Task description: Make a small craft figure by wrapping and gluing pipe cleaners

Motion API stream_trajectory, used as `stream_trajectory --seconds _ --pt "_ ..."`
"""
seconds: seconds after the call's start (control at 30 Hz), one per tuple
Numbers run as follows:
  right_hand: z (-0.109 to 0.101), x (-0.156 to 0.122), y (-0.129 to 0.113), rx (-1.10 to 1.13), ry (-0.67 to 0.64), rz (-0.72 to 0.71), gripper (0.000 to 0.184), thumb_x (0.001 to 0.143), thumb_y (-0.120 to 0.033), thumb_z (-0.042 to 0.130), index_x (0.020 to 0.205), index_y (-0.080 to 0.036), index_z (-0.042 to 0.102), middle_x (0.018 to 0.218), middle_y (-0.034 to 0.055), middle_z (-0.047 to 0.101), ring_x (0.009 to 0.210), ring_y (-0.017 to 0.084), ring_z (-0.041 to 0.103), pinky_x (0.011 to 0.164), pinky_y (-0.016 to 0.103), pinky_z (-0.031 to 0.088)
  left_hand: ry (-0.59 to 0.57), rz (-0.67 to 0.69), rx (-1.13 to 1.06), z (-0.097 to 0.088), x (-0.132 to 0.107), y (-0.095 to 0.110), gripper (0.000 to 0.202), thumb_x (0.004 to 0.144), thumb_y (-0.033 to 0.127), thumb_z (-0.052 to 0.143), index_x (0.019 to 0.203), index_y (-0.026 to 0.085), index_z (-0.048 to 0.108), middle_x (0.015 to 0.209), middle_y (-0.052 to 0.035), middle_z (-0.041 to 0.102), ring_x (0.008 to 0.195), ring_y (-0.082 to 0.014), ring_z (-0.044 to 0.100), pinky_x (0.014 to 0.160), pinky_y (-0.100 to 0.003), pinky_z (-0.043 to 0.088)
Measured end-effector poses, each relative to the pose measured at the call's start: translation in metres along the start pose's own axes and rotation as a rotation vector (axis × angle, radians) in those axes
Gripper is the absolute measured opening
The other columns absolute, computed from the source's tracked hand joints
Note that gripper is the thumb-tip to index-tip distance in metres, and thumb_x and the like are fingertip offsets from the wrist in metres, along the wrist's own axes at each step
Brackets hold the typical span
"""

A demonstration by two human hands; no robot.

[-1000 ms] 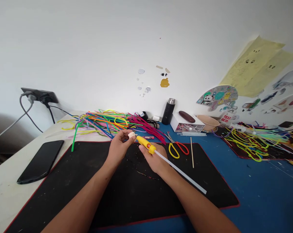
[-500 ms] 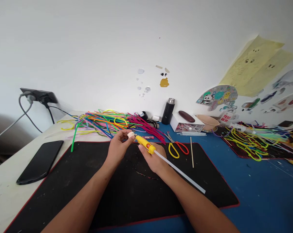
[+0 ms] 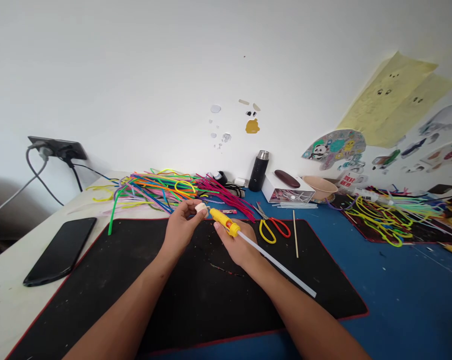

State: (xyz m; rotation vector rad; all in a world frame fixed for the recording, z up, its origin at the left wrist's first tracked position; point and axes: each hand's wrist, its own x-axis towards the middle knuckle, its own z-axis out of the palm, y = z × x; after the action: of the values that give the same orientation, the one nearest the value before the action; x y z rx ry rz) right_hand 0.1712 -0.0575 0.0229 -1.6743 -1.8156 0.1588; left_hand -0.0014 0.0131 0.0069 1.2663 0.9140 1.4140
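Observation:
My left hand (image 3: 180, 228) pinches a small cream-white round piece (image 3: 200, 207) between thumb and fingertips, above the far part of a black mat (image 3: 143, 280). My right hand (image 3: 239, 245) grips a yellow pen-shaped glue gun (image 3: 224, 223) with a long clear glue stick (image 3: 278, 266) trailing back over my wrist. The gun's tip points left and touches or nearly touches the white piece. Both hands are closed on what they hold.
A heap of coloured pipe cleaners (image 3: 166, 189) lies behind the hands. Yellow-and-red scissors (image 3: 273, 228), a thin wooden stick (image 3: 295, 234), a black flask (image 3: 259, 171), a white box (image 3: 288, 190) and a bowl (image 3: 321, 187) stand to the right. A black phone (image 3: 61, 250) lies left.
Hardly anything moved: both hands hold their grip, and the white piece and glue gun tip shifted very slightly left as the view drifted.

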Motion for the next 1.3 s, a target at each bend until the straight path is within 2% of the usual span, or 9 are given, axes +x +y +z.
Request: stream_trajectory --seconds 0.43,0.77,1.1,1.2,1.3 --pt "-0.005 -0.001 -0.001 -0.016 0.017 -0.020 0.043 0.104 -0.049 0.051 0.078 -0.021 0.072 0.071 0.0042 0.068 0.066 0.019 0.065 0.062 0.029 0.039 -0.002 -0.004 0.007 -0.001 -0.001 0.001 0.044 0.074 0.047 0.088 0.103 0.019 0.071 0.096 -0.0044 0.074 0.090 -0.0215 0.068 0.084 -0.036 0.055" --pt "0.000 -0.004 0.000 0.058 0.018 0.010 0.045 0.102 -0.050 0.052 0.069 -0.022 0.062 0.066 0.0021 0.061 0.060 0.017 0.058 0.060 0.030 0.036 0.016 -0.031 -0.031 0.000 0.000 0.002 0.046 0.071 0.048 0.090 0.101 0.019 0.072 0.095 -0.0046 0.074 0.091 -0.0218 0.068 0.086 -0.035 0.055" --pt "-0.004 -0.003 -0.002 0.096 0.008 0.054 0.043 0.101 -0.051 0.054 0.068 -0.023 0.061 0.066 0.0023 0.061 0.061 0.019 0.059 0.059 0.030 0.038 0.019 -0.049 -0.096 0.003 -0.003 0.011 0.044 0.069 0.046 0.092 0.098 0.018 0.074 0.092 -0.0042 0.075 0.088 -0.0201 0.069 0.082 -0.033 0.056" --pt "-0.003 -0.004 0.001 0.149 -0.007 0.100 0.046 0.101 -0.052 0.053 0.066 -0.023 0.061 0.063 0.0021 0.062 0.059 0.019 0.060 0.059 0.031 0.039 0.045 -0.047 -0.140 0.003 -0.002 0.014 0.044 0.068 0.044 0.094 0.097 0.018 0.074 0.090 -0.0038 0.074 0.085 -0.0186 0.069 0.078 -0.030 0.056" --pt "-0.002 -0.005 0.007 0.252 -0.035 0.186 0.051 0.101 -0.057 0.052 0.064 -0.023 0.063 0.060 0.0017 0.062 0.058 0.020 0.062 0.060 0.030 0.043 0.111 -0.071 -0.229 -0.004 0.005 0.017 0.046 0.064 0.041 0.096 0.098 0.018 0.074 0.091 -0.0040 0.074 0.084 -0.0181 0.069 0.077 -0.030 0.058"
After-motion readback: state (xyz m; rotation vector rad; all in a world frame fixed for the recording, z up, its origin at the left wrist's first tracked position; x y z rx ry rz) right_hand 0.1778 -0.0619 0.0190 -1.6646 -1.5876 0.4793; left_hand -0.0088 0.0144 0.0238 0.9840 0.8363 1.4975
